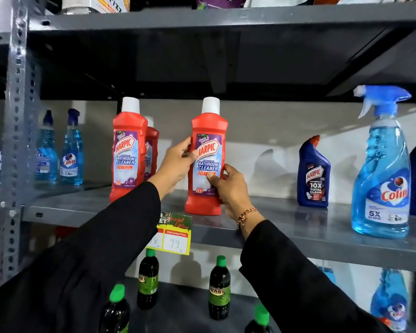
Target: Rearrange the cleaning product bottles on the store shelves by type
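Both hands hold one red bottle [208, 150] upright on the middle shelf [298, 227]: left hand [175, 164] grips its left side, right hand [228, 188] its lower right. Two more red bottles [127, 150] stand just left; a blue bottle [313, 174] stands well right.

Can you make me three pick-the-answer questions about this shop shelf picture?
1. Where does the held red bottle stand?
A. middle shelf
B. floor
C. top shelf

2. What colour is its cap?
A. green
B. white
C. blue

3. What are both hands doing?
A. hanging empty
B. holding a price tag
C. gripping the red bottle

Answers: 1 A, its base rests on the middle shelf. 2 B, the cap is white. 3 C, the left hand and right hand clasp its sides.
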